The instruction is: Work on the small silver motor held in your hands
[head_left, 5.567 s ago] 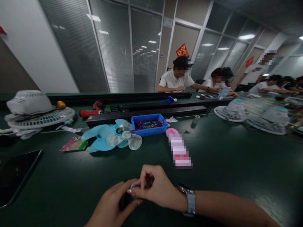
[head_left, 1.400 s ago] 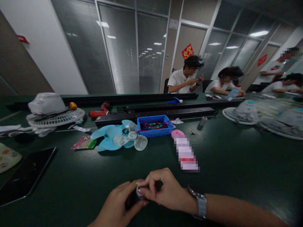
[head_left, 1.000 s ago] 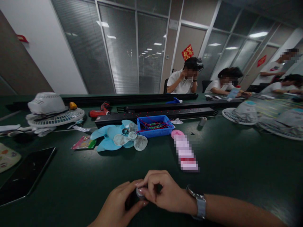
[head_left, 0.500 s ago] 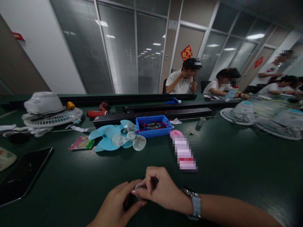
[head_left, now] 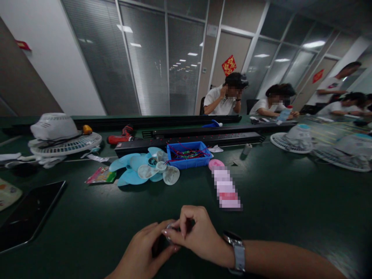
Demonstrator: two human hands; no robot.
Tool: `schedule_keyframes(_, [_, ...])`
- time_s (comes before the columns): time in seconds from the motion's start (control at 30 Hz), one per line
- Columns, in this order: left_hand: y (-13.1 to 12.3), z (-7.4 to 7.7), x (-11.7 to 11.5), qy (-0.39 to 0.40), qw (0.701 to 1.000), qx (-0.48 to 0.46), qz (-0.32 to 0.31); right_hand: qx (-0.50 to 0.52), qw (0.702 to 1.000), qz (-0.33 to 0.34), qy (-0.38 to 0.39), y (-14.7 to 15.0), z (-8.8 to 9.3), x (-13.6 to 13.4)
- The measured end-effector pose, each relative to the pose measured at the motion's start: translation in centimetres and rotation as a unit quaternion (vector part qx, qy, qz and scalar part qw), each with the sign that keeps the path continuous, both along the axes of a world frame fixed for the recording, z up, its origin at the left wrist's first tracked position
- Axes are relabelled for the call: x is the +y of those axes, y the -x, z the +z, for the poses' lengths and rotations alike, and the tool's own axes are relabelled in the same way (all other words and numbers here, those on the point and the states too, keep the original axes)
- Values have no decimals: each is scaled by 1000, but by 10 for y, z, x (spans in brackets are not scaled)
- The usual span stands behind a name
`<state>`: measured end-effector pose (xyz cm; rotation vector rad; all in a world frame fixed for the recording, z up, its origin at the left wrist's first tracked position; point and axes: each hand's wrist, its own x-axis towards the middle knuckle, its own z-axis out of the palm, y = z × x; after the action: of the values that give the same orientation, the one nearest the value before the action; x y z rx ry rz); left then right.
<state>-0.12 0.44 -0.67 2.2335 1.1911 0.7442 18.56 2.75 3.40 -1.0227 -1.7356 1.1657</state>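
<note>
My left hand (head_left: 145,248) is curled round a small, round, silvery-grey thing (head_left: 169,228) low in the middle of the view, just above the dark green table. Thumb and forefinger of my right hand (head_left: 196,232) pinch at the same thing from the right, the two hands touching. Most of the thing is covered by my fingers, so its kind does not show. A watch with a grey strap is on my right wrist. Ahead of the hands lie light blue and clear fan blades (head_left: 145,168) and a blue bin (head_left: 189,155) holding red and green wired parts.
Beyond my right hand is a pink item (head_left: 216,165), partly blurred. A tablet (head_left: 31,215) and a snack packet (head_left: 101,175) lie left. Fan housings (head_left: 65,133), a red power drill (head_left: 119,138) and long black rails (head_left: 188,141) stand farther back. Several people sit across the table.
My hands stay in nearly the same place and hold the small thing the same way. Across the table, one person's head and hand have shifted slightly.
</note>
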Motion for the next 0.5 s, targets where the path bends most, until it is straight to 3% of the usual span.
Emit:
schedule_keyframes(0.27, [-1,0,-1,23,1000,9,4,84,990,99,63,-8,1,9])
schedule_keyframes(0.5, [-2,3,-1,-6,1000,-6,3,40,992,109,-53,-11,1,9])
